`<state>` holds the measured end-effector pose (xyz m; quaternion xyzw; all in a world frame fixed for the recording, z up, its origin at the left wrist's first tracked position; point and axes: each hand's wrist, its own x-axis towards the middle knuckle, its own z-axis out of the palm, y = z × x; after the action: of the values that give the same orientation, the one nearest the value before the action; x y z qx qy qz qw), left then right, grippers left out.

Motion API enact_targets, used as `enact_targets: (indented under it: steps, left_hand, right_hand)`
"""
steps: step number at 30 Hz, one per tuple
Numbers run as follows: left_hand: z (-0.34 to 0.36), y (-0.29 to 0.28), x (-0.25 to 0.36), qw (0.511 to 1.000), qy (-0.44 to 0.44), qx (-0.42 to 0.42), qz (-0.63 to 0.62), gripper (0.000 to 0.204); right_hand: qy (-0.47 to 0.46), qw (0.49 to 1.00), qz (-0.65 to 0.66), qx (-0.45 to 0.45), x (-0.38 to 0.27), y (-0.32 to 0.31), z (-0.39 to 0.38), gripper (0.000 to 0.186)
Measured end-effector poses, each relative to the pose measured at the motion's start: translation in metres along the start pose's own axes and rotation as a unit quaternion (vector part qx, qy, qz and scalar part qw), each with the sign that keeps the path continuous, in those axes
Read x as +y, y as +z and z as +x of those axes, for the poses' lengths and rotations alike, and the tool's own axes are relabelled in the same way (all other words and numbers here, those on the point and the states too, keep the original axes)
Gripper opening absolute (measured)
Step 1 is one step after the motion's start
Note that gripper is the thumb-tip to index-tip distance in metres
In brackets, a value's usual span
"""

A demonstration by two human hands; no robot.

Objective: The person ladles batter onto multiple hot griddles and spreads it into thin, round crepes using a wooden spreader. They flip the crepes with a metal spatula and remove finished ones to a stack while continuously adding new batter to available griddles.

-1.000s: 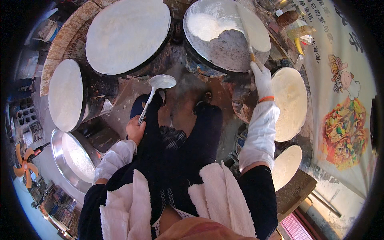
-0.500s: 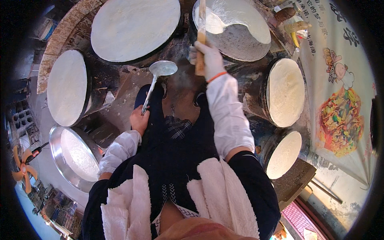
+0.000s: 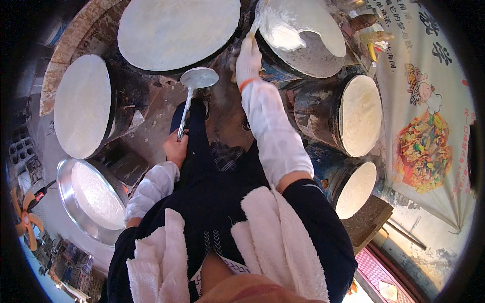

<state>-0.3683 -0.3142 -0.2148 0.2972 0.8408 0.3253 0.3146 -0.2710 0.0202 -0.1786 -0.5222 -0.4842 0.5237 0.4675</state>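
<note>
My left hand (image 3: 175, 150) is bare and closed round the handle of a metal ladle (image 3: 199, 78), its bowl tipped up between the two far griddles and my legs. My right hand (image 3: 248, 58), in a white glove with an orange band at the wrist, grips a wooden batter spreader (image 3: 255, 23), now seen nearly edge-on. The spreader meets the left side of the far right griddle (image 3: 314, 61). On that griddle, thick wet batter (image 3: 284, 36) lies in a streaked pool, with thinner batter round the rim and a grey patch uncovered at the near side.
Other round griddles carry pale batter sheets: a large one (image 3: 177, 33) far left, one (image 3: 82, 106) at left, two (image 3: 360, 116) (image 3: 356, 191) at right. A metal basin (image 3: 64, 194) of white batter stands at lower left. A fan (image 3: 25, 217) is beyond it; a printed banner (image 3: 424, 136) hangs right.
My right hand has swung left and the spreader has turned from broad side to edge-on, dragging the thick batter into streaks. The ladle stays in my left hand, shifted slightly in view.
</note>
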Motion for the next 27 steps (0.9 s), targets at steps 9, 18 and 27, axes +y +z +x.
enact_targets:
  steps: [9, 18, 27]
  left_hand:
    - [0.000, 0.000, 0.002, 1.000, 0.001, 0.006, -0.016, 0.023]
    - [-0.007, 0.002, 0.003, 0.999, 0.049, 0.006, -0.002, 0.024]
    - [-0.005, 0.021, 0.012, 0.997, 0.056, 0.001, 0.043, 0.024]
  right_hand:
    - [0.294, 0.936, 0.169, 0.093, -0.056, -0.044, -0.085, 0.036]
    - [0.257, 0.964, 0.070, -0.012, -0.070, -0.070, -0.105, 0.034]
    - [0.303, 0.952, -0.043, 0.002, -0.052, -0.187, -0.142, 0.042]
